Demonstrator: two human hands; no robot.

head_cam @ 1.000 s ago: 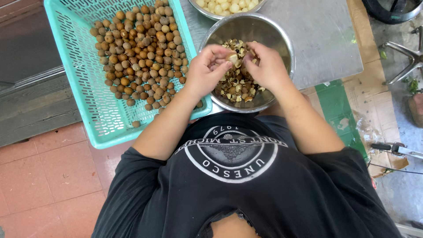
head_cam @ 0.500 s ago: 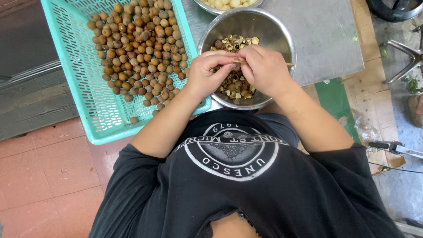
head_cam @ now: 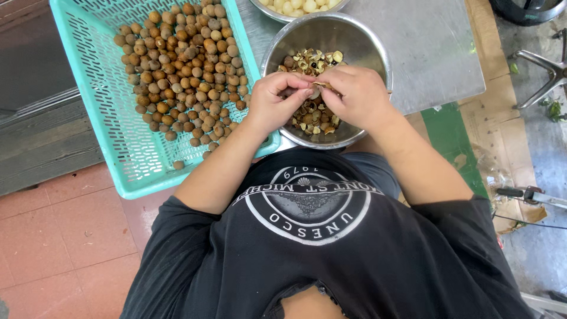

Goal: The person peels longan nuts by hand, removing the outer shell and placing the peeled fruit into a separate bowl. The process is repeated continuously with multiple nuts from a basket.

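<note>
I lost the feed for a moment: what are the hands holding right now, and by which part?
Both hands, left hand and right hand, pinch one small fruit between their fingertips over the steel bowl; fingers hide the exact grip.

Soft, even daylight fills the scene, with no hard shadows. The steel bowl (head_cam: 326, 35) shows mild glare on its inner wall, and the metal tabletop (head_cam: 425, 47) reflects a dull sheen. Focus is sharp throughout, without motion blur. Straight lines bow slightly at the frame edges, as with a wide lens.
</note>
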